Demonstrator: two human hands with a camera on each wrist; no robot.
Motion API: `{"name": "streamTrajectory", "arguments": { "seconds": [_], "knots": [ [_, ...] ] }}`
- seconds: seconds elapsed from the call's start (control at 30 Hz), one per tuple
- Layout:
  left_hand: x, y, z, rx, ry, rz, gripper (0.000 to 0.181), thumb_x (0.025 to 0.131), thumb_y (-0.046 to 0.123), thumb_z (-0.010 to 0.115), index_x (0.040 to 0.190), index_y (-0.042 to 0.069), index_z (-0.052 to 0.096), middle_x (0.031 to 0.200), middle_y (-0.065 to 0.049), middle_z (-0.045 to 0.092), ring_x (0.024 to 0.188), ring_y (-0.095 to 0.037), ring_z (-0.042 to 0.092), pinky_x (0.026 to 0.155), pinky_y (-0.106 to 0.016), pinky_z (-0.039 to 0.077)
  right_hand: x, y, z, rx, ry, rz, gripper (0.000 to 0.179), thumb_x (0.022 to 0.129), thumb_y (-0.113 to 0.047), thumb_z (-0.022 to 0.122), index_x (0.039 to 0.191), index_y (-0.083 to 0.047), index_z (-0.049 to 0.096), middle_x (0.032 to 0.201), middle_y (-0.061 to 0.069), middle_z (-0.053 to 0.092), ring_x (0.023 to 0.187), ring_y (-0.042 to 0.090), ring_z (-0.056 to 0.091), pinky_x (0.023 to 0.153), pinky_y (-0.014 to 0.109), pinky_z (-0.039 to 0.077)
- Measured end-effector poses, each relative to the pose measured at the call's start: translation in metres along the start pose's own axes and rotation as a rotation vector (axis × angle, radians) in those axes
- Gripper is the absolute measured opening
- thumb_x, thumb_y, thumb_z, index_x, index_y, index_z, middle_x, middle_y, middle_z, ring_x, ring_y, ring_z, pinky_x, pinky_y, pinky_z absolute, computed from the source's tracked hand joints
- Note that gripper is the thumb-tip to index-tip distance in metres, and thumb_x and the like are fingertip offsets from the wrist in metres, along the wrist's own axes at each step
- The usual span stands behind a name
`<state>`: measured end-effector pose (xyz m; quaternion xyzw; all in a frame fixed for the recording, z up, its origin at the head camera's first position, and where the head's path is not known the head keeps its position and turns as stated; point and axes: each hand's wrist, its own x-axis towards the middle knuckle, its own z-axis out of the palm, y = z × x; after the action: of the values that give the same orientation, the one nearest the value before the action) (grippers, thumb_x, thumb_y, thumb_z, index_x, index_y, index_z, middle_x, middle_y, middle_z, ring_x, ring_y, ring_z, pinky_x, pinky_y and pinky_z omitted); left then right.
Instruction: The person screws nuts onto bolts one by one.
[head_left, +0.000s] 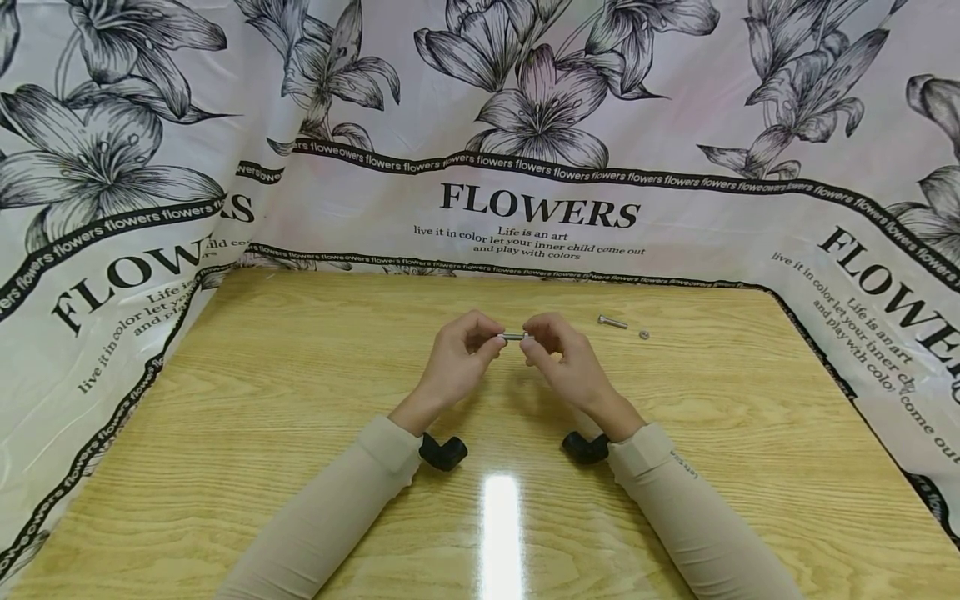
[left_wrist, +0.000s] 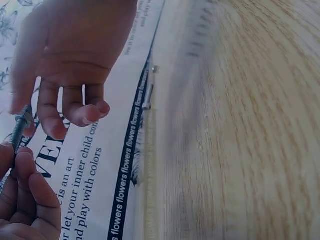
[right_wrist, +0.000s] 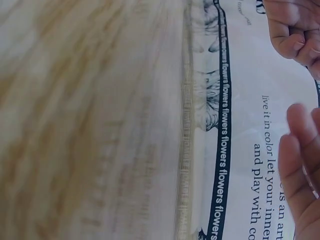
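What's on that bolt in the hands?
What looks like a nut sits around the bolt, near the right hand. The left hand covers the other end, so that can't be seen.

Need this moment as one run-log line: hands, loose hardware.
left hand: pinches bolt | right hand: pinches nut on bolt | loose bolt, loose nut: on table

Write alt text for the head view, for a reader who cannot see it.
A person's left hand and right hand pinch a bolt between them over a wood-grain table. To the right lie a second bolt and a nut; a flower-print sheet hangs behind.
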<state>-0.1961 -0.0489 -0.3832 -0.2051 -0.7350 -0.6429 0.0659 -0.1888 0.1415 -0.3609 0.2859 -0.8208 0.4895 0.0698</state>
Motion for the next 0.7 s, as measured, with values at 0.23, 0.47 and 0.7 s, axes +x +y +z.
{"name": "streamTrajectory", "arguments": {
  "seconds": [0.23, 0.47, 0.7],
  "knots": [
    [-0.0007, -0.0007, -0.0010, -0.012, -0.003, -0.014, 0.009, 0.093, 0.004, 0.062, 0.102, 0.003, 0.063, 0.096, -0.009, 0.066, 0.087, -0.039, 0.063, 0.073, -0.033, 0.054, -0.0006, 0.0017, 0.0015, 0.050, -0.006, -0.089, 0.021, 0.092, 0.005, 0.057, 0.111, 0.006, 0.050, 0.090, 0.016, 0.062, 0.073, 0.029, 0.062, 0.069, 0.041, 0.052],
    [-0.0014, 0.0003, 0.0013, 0.008, 0.006, -0.008, 0.009, 0.092, 0.003, 0.063, 0.101, 0.004, 0.064, 0.095, -0.007, 0.067, 0.080, -0.018, 0.063, 0.071, -0.032, 0.054, -0.0016, -0.0034, 0.0021, 0.004, 0.009, 0.000, 0.016, 0.101, -0.005, 0.047, 0.093, -0.003, 0.061, 0.084, 0.018, 0.062, 0.076, 0.031, 0.062, 0.066, 0.033, 0.051],
    [-0.0025, 0.0001, 0.0021, -0.005, 0.004, -0.005, 0.009, 0.092, 0.003, 0.062, 0.101, 0.003, 0.064, 0.095, -0.008, 0.066, 0.081, -0.023, 0.063, 0.071, -0.032, 0.054, -0.0026, -0.0021, 0.0007, -0.002, -0.002, 0.009, 0.012, 0.099, -0.006, 0.050, 0.105, 0.002, 0.058, 0.089, 0.020, 0.063, 0.076, 0.031, 0.063, 0.068, 0.036, 0.052]
  ]
}}
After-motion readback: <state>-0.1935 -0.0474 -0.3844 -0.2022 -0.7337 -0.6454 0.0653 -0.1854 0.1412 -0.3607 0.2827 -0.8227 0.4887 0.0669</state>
